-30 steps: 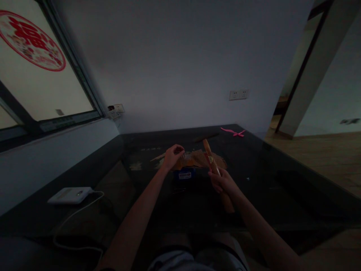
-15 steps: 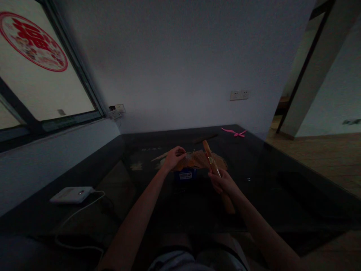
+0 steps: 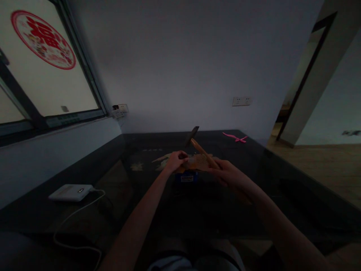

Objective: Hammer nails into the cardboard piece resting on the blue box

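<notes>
My right hand (image 3: 227, 172) is wrapped around the wooden handle of a hammer (image 3: 201, 151). The dark hammer head is raised, up and to the left of that hand. My left hand (image 3: 176, 161) has its fingers pinched together at the left part of a tan, rough-looking piece (image 3: 200, 162); whatever they hold is too small and dark to make out. That piece rests over a small blue box (image 3: 187, 177) with a white label on its front. A pale, thin pointed strip sticks out to the left behind my left hand.
A dark glossy table (image 3: 158, 210) carries everything. At the left lies a white power bank (image 3: 72, 192) with a white cable (image 3: 76, 214) running off the front edge. A pink ribbon (image 3: 237, 138) lies at the back right, near the wall. Sockets (image 3: 241, 101) are on the wall.
The hammer has swung left, its head now tilted up near my left hand instead of lying further right. My right hand has turned with it. The left hand stays nearly in place.
</notes>
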Demonstrator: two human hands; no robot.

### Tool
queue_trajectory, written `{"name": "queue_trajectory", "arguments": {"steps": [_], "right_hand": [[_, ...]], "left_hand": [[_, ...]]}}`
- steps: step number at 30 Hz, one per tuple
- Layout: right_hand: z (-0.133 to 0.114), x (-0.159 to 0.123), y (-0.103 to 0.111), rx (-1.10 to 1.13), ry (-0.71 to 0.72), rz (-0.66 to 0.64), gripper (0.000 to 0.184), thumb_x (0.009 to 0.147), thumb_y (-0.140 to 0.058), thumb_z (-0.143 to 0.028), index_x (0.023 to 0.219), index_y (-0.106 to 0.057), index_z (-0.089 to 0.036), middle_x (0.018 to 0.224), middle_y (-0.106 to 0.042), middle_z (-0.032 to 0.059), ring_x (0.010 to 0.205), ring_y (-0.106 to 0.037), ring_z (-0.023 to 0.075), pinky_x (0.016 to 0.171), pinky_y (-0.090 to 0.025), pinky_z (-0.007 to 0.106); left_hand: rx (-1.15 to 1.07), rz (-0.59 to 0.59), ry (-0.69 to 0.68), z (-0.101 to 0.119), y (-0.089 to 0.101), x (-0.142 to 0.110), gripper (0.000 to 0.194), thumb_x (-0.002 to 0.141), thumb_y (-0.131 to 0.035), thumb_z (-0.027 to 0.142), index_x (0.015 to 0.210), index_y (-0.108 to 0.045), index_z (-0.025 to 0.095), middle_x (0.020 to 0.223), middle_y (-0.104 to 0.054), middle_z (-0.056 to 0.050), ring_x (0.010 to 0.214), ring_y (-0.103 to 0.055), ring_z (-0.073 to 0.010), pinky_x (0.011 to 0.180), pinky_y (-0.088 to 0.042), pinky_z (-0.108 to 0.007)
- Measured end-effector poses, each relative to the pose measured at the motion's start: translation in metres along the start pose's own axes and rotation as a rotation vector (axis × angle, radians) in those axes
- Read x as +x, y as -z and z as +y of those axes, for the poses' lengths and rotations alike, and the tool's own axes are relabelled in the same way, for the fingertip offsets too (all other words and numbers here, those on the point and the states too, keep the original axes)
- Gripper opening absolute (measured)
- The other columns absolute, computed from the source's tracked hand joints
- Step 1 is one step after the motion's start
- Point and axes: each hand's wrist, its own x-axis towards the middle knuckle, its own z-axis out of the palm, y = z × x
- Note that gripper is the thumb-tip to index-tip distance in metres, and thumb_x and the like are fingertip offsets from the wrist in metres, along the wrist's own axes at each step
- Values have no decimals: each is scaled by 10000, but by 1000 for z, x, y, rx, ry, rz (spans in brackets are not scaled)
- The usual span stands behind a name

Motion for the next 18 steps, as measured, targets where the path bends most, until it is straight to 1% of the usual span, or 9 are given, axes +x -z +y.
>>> {"name": "queue_trajectory", "arguments": {"steps": [2,6,12,15,18], "right_hand": [[-6,-1,3,-33,-28,-20,240,738,-585,-317,900,-510,-157,491,-441,-93,321,-382,47,290,-320,160],[-8,-2,7,-108,-98,-18,186,720,-604,-297,824,-526,-165,456,-450,-81,314,-400,62,284,-316,169],[-13,-4,11,-106,-76,1,208,742,-582,-335,831,-526,-156,484,-440,-77,317,-384,58,295,-308,183],[-10,-4,10,-129,-52,-20,232,737,-587,-325,889,-540,-156,483,-448,-78,326,-387,66,306,-299,189],[-6,-3,7,-158,-61,-24,255,731,-590,-301,935,-556,-153,492,-466,-72,349,-416,79,326,-310,195]], "left_hand": [[17,7,1,2,0,-1,119,702,-633,187,809,-648,136,793,-672,-44,741,-616,-157,706,-484,-270],[25,-10,16,2,-1,-1,114,697,-642,188,796,-645,132,783,-672,-44,733,-616,-160,715,-484,-282],[6,7,16,1,-1,-1,138,698,-642,187,822,-649,129,809,-677,-51,745,-622,-163,714,-488,-281],[28,-2,18,0,-2,-1,150,698,-644,193,830,-654,123,812,-680,-60,751,-624,-172,720,-486,-290],[25,-10,28,-3,-3,-1,160,695,-653,204,830,-654,118,807,-681,-63,752,-627,-174,714,-488,-290]]}}
